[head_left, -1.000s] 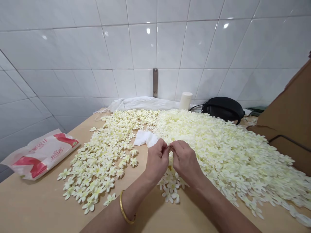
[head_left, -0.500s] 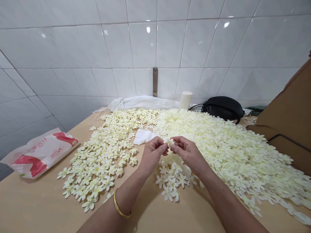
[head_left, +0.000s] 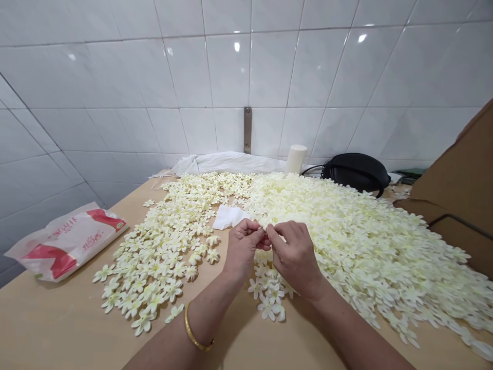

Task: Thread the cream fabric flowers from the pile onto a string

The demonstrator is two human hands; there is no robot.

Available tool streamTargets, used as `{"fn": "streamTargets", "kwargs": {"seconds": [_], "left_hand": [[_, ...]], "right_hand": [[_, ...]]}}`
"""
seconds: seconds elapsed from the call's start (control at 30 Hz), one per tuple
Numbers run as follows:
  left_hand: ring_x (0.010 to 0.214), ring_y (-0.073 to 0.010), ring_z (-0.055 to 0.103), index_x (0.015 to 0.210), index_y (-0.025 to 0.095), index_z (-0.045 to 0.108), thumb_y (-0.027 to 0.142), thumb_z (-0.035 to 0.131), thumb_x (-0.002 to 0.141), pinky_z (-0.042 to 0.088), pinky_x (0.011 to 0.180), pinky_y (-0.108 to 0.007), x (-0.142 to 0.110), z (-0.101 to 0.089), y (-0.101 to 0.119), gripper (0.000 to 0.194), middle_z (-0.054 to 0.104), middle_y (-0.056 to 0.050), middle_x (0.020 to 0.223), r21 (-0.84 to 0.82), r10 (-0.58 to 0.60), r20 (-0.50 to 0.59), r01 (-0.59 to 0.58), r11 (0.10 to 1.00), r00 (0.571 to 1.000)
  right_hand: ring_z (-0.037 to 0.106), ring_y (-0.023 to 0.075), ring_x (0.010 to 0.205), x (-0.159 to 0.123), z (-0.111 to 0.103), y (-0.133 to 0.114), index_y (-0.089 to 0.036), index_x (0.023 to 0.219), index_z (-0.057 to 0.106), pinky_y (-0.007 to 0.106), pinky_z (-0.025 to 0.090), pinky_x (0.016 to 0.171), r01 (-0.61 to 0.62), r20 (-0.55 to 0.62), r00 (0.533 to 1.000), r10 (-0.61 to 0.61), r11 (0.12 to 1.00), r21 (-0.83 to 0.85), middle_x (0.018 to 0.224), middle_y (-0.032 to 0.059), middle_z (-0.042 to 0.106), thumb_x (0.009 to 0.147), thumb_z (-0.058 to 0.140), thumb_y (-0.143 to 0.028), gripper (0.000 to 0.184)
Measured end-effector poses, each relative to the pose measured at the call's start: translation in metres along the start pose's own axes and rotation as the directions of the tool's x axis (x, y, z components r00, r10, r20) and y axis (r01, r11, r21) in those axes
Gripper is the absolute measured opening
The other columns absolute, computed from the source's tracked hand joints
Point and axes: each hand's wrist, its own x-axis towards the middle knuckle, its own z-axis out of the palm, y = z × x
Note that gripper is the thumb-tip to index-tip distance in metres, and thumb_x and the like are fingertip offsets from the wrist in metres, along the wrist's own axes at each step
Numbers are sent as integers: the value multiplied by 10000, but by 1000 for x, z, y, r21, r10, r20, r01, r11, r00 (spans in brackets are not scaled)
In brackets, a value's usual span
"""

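My left hand and my right hand meet over the flowers, fingertips nearly touching. Both are closed in a pinch around a small artificial flower, of which only a pale sliver shows between the fingers. A large heap of cream-white artificial flowers spreads behind and to the right of my hands. To the left lies a looser spread of similar flowers, fuller and more yellow at the centre. A few single flowers lie below my hands.
A folded white tissue lies just beyond my left hand. The red and white plastic packet is at the left table edge. Along the wall are a white plastic sheet, a cream cylinder and a black case. Brown cardboard stands at right.
My right hand has turned inward, its fingers curling closer to my left fingertips. The flower that showed between both hands is now mostly hidden by fingers.
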Motion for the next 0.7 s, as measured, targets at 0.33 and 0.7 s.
{"fn": "streamTargets", "kwargs": {"seconds": [0.33,0.7], "left_hand": [[442,-93,552,611,134,519,196,693,549,440,476,-209,4,-7,5,195,612,3,506,-47,-60,58,62,997,997],[454,-103,554,833,123,605,235,669,610,439,500,-233,3,-9,10,258,628,-17,530,40,-145,182,140,989,973]], "right_hand": [[542,171,764,0,1,5,-146,919,598,297,434,656,-302,128,953,274,862,407,836,87,591,805,406,-103,228],[565,137,608,8,-9,7,-164,726,606,236,430,565,-633,436,769,468,457,625,670,17,617,772,447,-165,165]]}}
